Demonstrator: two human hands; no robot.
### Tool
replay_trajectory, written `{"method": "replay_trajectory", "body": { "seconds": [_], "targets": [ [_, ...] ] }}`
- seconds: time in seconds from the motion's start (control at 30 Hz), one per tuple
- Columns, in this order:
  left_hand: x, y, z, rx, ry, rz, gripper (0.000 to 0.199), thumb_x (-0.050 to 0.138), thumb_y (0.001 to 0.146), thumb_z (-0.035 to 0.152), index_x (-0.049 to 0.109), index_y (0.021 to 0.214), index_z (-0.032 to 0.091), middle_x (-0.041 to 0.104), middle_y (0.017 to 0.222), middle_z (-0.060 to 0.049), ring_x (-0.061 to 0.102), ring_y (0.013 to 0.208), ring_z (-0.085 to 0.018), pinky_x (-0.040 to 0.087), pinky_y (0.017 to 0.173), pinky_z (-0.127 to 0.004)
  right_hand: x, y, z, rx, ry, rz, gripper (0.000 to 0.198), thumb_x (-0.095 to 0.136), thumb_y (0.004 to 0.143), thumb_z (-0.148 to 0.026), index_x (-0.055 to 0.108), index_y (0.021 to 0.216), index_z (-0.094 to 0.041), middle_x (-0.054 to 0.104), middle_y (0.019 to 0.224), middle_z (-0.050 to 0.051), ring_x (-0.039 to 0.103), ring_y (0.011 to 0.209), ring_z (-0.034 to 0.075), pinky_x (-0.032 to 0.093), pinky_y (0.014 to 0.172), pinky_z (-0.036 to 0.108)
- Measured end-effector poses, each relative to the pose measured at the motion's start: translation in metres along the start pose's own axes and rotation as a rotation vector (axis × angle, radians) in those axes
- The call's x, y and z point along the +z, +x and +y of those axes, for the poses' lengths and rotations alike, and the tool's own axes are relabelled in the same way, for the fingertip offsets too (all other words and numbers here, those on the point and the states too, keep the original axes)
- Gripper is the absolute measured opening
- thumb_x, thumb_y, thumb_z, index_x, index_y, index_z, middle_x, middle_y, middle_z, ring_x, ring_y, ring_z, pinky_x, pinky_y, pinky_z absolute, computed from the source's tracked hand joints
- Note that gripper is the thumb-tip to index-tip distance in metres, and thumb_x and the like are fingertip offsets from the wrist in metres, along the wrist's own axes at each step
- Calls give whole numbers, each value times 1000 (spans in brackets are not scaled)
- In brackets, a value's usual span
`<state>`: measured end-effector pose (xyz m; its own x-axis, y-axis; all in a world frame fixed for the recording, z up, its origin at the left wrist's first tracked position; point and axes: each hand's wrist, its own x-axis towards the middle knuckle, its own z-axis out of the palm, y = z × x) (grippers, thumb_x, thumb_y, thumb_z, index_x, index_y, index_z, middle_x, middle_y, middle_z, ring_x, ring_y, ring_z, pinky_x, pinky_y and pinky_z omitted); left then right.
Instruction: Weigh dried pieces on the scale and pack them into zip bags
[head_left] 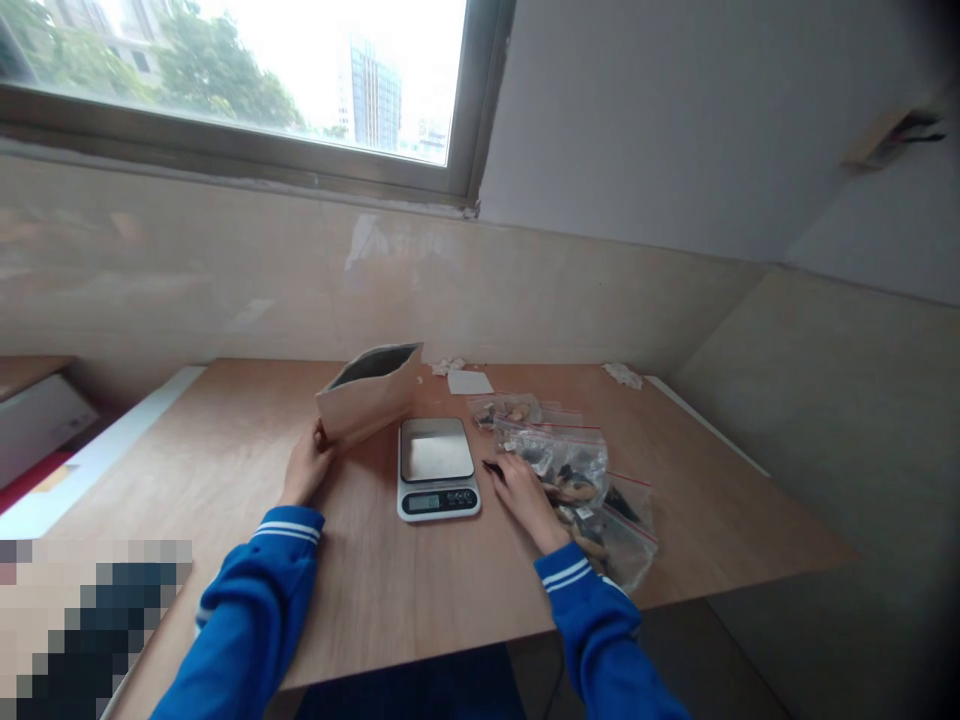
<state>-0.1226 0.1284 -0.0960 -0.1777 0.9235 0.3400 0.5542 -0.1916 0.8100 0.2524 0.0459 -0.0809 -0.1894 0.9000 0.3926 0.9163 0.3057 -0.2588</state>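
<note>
A brown paper bag (375,395) with a dark inside stands with its mouth open, left of and behind the kitchen scale (439,458). My left hand (306,465) has its fingers closed on the bag's lower left edge. The scale is white with a bare metal plate and a small display at the front; its digits are too small to read. Just right of it, my right hand (521,492) pinches a small dark piece (492,467) whose kind I cannot make out. Beside that hand lie clear zip bags (585,460) with dark and tan dried pieces inside.
Behind the scale lie a white paper slip (470,382) and crumpled tissue (448,367). More tissue (623,376) sits at the table's back right. The wooden table (360,590) meets a tiled wall under a window. A blurred-out patch covers the lower left corner.
</note>
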Motion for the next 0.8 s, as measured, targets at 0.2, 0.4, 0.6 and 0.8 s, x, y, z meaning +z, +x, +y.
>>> {"method": "replay_trajectory", "body": {
  "seconds": [0.2,0.4,0.6,0.8],
  "targets": [
    [2,-5,-3,46,-8,6,39,56,69,30,59,105,16,68,104,-12,63,101,-31,49,87,-42,-2,35,-17,105,86,68,26,47,88,-12,63,108,-18,70,94,8,61,89,23,46,82,34],
    [-2,-12,7,120,-47,-26,33,48,73,24,58,104,17,67,101,-8,62,96,-24,48,84,-36,-2,54,-64,-57,179,113,22,51,90,-19,64,107,-20,67,97,9,60,93,23,47,85,37],
    [-4,-15,12,143,-83,-54,34,52,73,29,57,105,19,66,103,-6,62,95,-23,48,83,-34,-36,43,-130,-325,315,401,28,41,93,-19,54,118,-19,62,108,10,56,106,22,46,94,38],
    [-1,-14,8,143,-61,-47,34,53,71,27,56,103,19,65,97,-6,61,91,-23,48,80,-36,-68,49,-167,-486,144,242,31,36,94,-17,59,116,-19,63,111,9,51,115,22,42,101,39]
  ]
}}
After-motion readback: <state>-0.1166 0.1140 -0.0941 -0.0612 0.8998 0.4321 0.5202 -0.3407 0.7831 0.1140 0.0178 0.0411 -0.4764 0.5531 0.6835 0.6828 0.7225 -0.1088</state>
